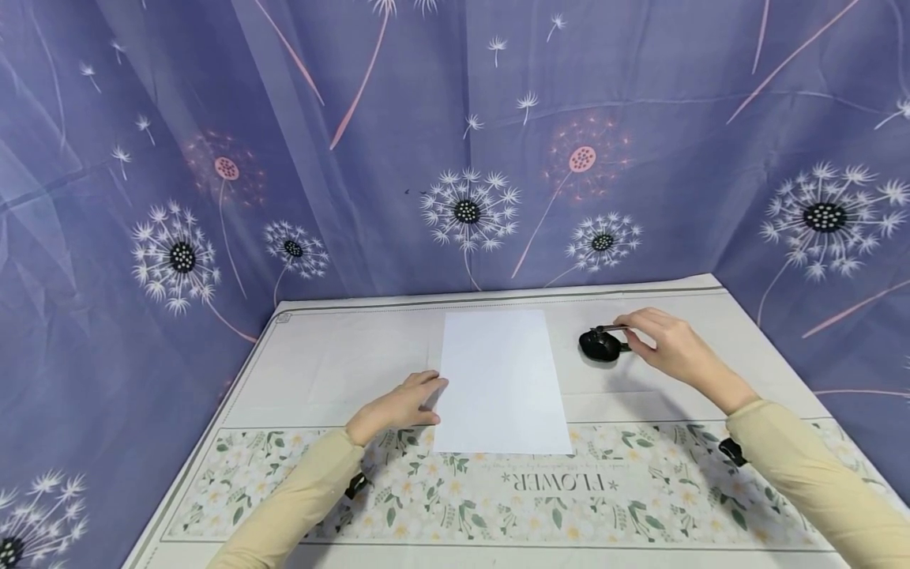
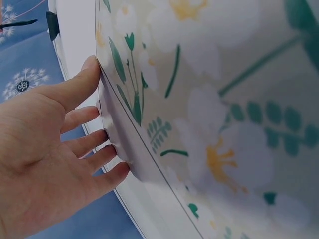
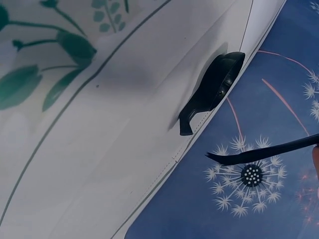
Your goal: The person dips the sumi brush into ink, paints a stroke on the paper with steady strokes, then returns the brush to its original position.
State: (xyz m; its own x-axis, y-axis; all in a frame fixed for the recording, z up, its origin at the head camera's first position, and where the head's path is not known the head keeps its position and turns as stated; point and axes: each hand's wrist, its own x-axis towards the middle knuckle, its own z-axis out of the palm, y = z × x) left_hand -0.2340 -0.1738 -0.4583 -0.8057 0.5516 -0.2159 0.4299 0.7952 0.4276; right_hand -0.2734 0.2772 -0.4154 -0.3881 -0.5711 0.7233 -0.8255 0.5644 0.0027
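A blank white sheet of paper [image 1: 500, 383] lies on the table. My left hand [image 1: 401, 407] rests at its left edge, fingers and thumb spread. In the left wrist view, the same hand [image 2: 55, 144] has its fingertips down on the cloth. A small black bowl with a short handle [image 1: 600, 346] stands right of the paper; in the right wrist view the bowl [image 3: 214, 84] appears tilted by the camera angle. My right hand [image 1: 664, 344] pinches a slim black brush [image 3: 264, 152] over the bowl. Only a fingertip of that hand shows in the right wrist view.
A pale tablecloth [image 1: 355, 348] with a floral band [image 1: 398, 514] covers the table. Behind and beside it hang blue-purple curtains [image 1: 398, 95] printed with dandelions. Dark straps show at both sleeves.
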